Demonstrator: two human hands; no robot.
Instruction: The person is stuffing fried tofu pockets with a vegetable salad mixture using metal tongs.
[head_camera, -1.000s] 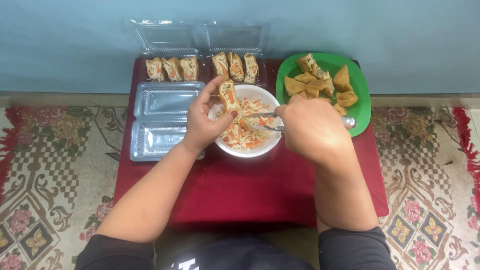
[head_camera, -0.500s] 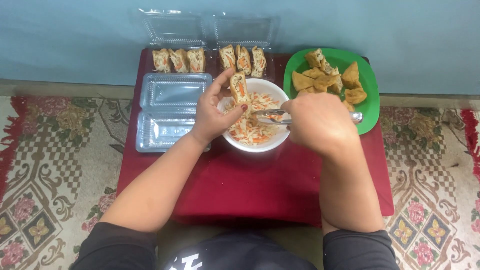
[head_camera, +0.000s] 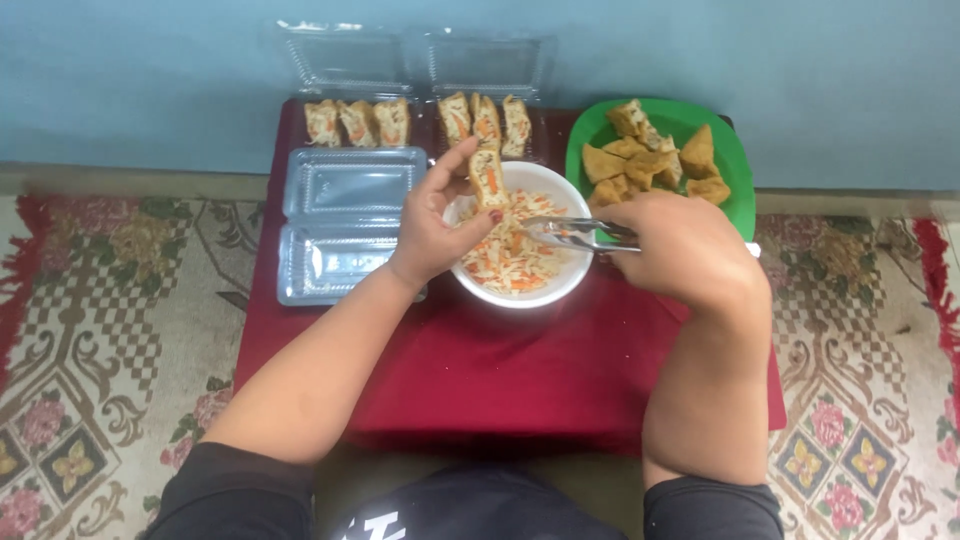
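My left hand (head_camera: 432, 225) holds a stuffed piece of fried tofu (head_camera: 489, 178) upright over the far left rim of a white bowl (head_camera: 520, 295). The bowl is full of shredded cabbage and carrot filling (head_camera: 510, 255). My right hand (head_camera: 680, 250) grips metal tongs (head_camera: 575, 235) whose tips reach into the bowl from the right, just above the filling. Both forearms stretch over a low table with a dark red cloth (head_camera: 500, 370).
A green plate (head_camera: 735, 190) of plain fried tofu pieces sits at the back right. Two open clear plastic boxes at the back hold stuffed tofu (head_camera: 358, 122). Another empty clear box (head_camera: 345, 220) lies open on the left. A patterned rug (head_camera: 110, 320) surrounds the table.
The tongs have shifted slightly within the bowl; my left hand keeps the tofu piece over the bowl's rim. The camera has tilted a little.
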